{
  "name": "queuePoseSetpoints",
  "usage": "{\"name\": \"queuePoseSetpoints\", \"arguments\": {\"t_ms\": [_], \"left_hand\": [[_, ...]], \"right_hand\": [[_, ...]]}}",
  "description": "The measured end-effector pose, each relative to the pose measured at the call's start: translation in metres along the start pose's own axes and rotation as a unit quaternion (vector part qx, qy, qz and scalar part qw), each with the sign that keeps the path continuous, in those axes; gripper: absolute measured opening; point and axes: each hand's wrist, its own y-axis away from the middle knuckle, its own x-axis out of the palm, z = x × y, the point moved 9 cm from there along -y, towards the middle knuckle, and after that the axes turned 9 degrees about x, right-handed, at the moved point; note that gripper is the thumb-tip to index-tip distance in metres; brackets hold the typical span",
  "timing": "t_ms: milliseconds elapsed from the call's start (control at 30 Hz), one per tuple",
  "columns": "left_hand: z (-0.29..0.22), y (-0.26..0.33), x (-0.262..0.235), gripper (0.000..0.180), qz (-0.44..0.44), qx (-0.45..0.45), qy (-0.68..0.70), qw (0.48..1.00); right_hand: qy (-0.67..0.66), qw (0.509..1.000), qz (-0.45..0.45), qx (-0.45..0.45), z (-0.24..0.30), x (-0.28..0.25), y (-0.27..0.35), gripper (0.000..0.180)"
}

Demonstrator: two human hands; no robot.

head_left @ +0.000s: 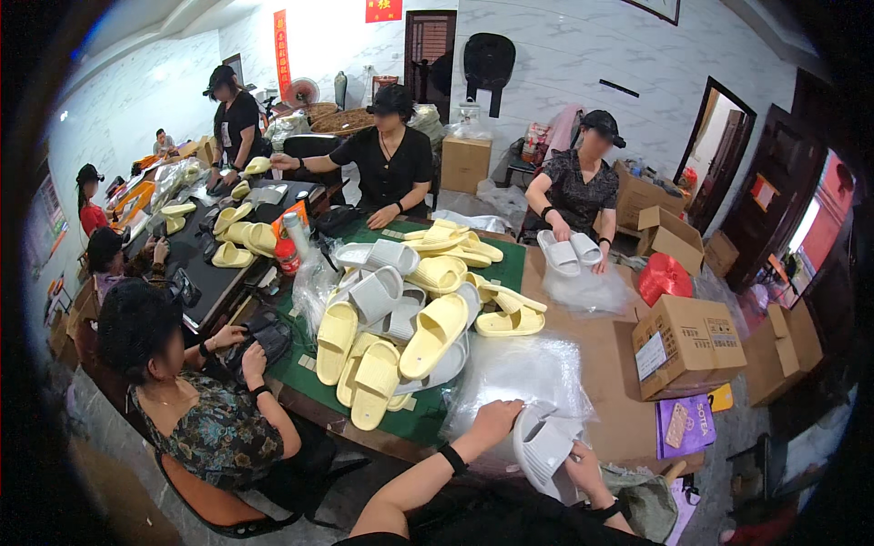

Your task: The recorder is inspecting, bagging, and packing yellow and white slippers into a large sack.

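Head view: a long surface (583, 364) covered partly in green and partly in brown is seen, and every place below is given relative to it. At its middle a heap of yellow and grey slippers (401, 328) is piled. Clear plastic bags (519, 373) are spread at its near edge, right of the heap. Just off that near edge a pair of grey slippers (543, 446) is held: the left hand (492, 420) is closed over the upper side, the right hand (583, 469) is curled under the lower end. A cardboard box (687, 344) stands at its right end.
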Motion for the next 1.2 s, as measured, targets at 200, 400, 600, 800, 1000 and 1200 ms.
{"name": "queuePoseSetpoints", "arguments": {"t_ms": [200, 400, 600, 800, 1000, 1200], "left_hand": [[-0.005, -0.001, -0.001, 0.031, -0.053, -0.056, 0.031, 0.997], [-0.046, -0.002, -0.012, 0.032, -0.068, 0.071, -0.119, 0.988], [-0.076, 0.001, -0.014, 0.034, -0.069, 0.15, -0.163, 0.973], [-0.09, 0.009, -0.002, 0.037, -0.015, 0.183, -0.141, 0.973], [-0.088, 0.017, 0.01, 0.043, 0.024, 0.17, -0.071, 0.983], [-0.102, 0.043, 0.044, 0.052, 0.114, 0.222, 0.01, 0.968]], "right_hand": [[0.016, 0.995, -0.102, 0.0, 0.007, -0.004, 0.004, 0.013], [0.147, 0.977, -0.137, -0.07, 0.029, 0.005, 0.004, 0.018], [0.193, 0.966, -0.152, -0.086, 0.036, 0.017, -0.001, 0.026], [0.174, 0.963, -0.196, -0.064, 0.033, 0.02, -0.003, 0.028], [0.128, 0.961, -0.236, -0.059, 0.01, 0.021, -0.017, 0.029], [0.105, 0.949, -0.293, -0.052, 0.029, 0.006, -0.028, 0.032]]}}
